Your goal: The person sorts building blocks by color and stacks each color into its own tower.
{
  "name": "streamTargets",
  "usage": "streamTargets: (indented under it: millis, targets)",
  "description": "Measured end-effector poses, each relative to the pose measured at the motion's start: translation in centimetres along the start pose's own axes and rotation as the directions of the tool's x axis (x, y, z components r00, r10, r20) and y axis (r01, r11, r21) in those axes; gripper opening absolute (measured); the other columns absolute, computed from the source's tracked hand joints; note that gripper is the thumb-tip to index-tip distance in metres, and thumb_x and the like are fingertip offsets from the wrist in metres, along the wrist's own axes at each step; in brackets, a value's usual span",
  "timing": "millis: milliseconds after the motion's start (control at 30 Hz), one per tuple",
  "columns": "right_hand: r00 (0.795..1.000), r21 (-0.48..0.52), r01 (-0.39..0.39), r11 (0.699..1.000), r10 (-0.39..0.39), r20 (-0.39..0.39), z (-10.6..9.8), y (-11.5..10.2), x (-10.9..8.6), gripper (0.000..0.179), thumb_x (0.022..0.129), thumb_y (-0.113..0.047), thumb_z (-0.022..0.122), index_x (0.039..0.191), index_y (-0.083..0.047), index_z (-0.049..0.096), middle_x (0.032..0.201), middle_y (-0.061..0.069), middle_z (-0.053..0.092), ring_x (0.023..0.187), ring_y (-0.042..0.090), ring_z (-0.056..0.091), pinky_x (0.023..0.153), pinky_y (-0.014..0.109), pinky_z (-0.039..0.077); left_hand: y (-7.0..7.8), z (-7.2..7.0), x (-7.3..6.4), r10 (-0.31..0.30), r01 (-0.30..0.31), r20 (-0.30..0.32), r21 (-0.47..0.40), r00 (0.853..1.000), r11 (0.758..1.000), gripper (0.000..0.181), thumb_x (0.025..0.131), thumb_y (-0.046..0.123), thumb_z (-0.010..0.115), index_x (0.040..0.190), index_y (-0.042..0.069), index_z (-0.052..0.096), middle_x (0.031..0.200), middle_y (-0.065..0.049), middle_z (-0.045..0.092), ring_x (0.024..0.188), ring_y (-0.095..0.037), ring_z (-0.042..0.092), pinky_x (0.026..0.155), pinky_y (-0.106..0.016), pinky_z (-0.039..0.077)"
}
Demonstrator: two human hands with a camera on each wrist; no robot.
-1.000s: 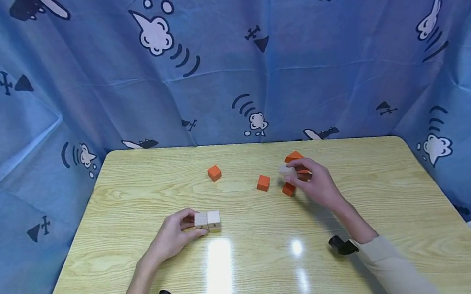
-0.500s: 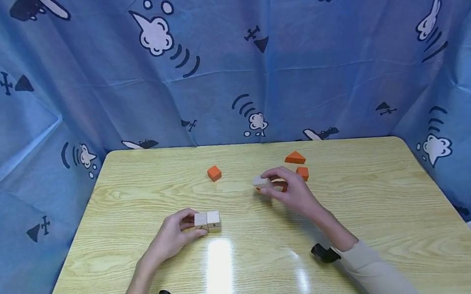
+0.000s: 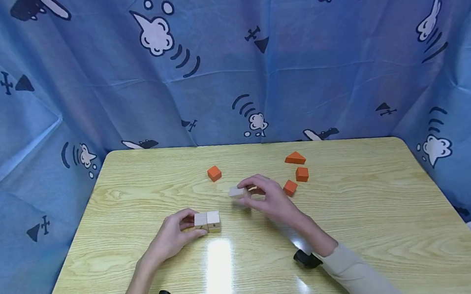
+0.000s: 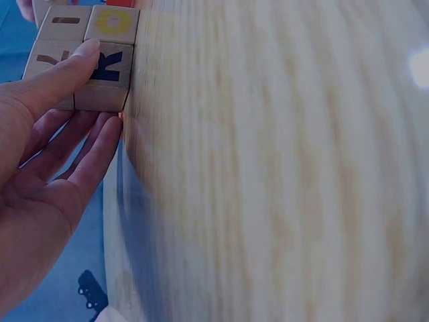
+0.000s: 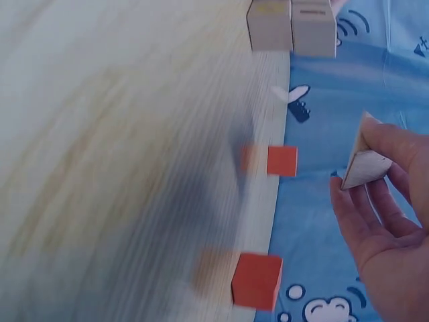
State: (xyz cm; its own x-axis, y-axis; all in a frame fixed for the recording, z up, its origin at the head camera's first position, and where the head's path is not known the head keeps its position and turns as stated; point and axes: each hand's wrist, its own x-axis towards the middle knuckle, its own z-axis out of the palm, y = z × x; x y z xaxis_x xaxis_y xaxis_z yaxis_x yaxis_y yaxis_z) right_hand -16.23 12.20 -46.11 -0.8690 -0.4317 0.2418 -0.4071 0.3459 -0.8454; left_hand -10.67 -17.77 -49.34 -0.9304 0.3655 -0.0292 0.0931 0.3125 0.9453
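My left hand (image 3: 176, 235) grips a small stack of wooden letter cubes (image 3: 213, 218) standing left of the table's middle. In the left wrist view the cubes (image 4: 110, 60) sit two by two, with dark letters and a yellow ring on their faces; the thumb lies across one side and the fingers are behind. Thumb and fingers of my right hand (image 3: 269, 201) pinch a pale triangular block (image 3: 236, 193) above the table, right of and beyond the stack. Its triangular end (image 5: 365, 168) shows in the right wrist view.
One orange cube (image 3: 214, 173) lies farther back, beyond the stack. Right of my right hand are two more orange cubes (image 3: 302, 174) and an orange triangular block (image 3: 295, 158). A blue printed curtain (image 3: 215, 60) rises behind the wooden table (image 3: 380, 197).
My right hand has carried the pale triangular block left across the table, from beside the orange blocks toward the stack. My left hand and the letter cubes have stayed put.
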Motion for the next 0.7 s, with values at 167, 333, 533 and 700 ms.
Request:
streamTargets:
  millis: [167, 333, 533, 700]
  targets:
    - [0.999, 0.022, 0.024, 0.999, -0.025, 0.031, 1.4, -0.7, 0.3, 0.031, 0.09, -0.005, 0.079, 0.12, -0.006, 0.069, 0.119, 0.007, 0.066, 0.111, 0.022, 0.063, 0.094, 0.038, 0.058, 0.0, 0.0, 0.0, 0.007, -0.007, -0.001, 0.004, 1.0, 1.0, 0.029, 0.09, 0.006, 0.079, 0.115, -0.001, 0.067, 0.117, -0.016, 0.065, 0.11, -0.032, 0.067, 0.094, -0.031, 0.057]
    - [0.996, 0.014, 0.069, 0.998, -0.07, 0.052, 2.7, -1.4, 0.6, 0.031, 0.091, -0.005, 0.079, 0.12, -0.006, 0.069, 0.117, 0.005, 0.067, 0.11, 0.02, 0.065, 0.095, 0.032, 0.057, -0.1, 0.0, 0.1, 0.018, -0.018, 0.001, -0.002, 1.0, 1.0, 0.029, 0.09, 0.006, 0.079, 0.115, -0.001, 0.067, 0.117, -0.016, 0.065, 0.11, -0.031, 0.067, 0.096, -0.032, 0.056]
    - [0.989, 0.037, 0.118, 0.992, -0.12, 0.086, 4.0, -2.1, 1.0, 0.032, 0.09, -0.006, 0.08, 0.12, -0.006, 0.07, 0.117, 0.004, 0.069, 0.109, 0.018, 0.065, 0.096, 0.032, 0.057, -0.1, 0.0, 0.1, 0.021, -0.021, 0.005, -0.013, 1.0, 1.0, 0.029, 0.09, 0.004, 0.079, 0.115, -0.002, 0.066, 0.117, -0.017, 0.064, 0.11, -0.032, 0.067, 0.096, -0.032, 0.056]
    - [0.978, 0.027, 0.158, 0.987, -0.16, 0.133, 5.1, -2.3, 1.1, 0.034, 0.09, -0.008, 0.08, 0.122, -0.006, 0.069, 0.119, 0.003, 0.069, 0.109, 0.015, 0.065, 0.097, 0.031, 0.055, -0.2, 0.0, 0.1, 0.028, -0.028, 0.009, -0.022, 1.0, 0.999, 0.03, 0.09, 0.003, 0.079, 0.117, -0.002, 0.066, 0.118, -0.017, 0.064, 0.112, -0.032, 0.067, 0.098, -0.031, 0.055]
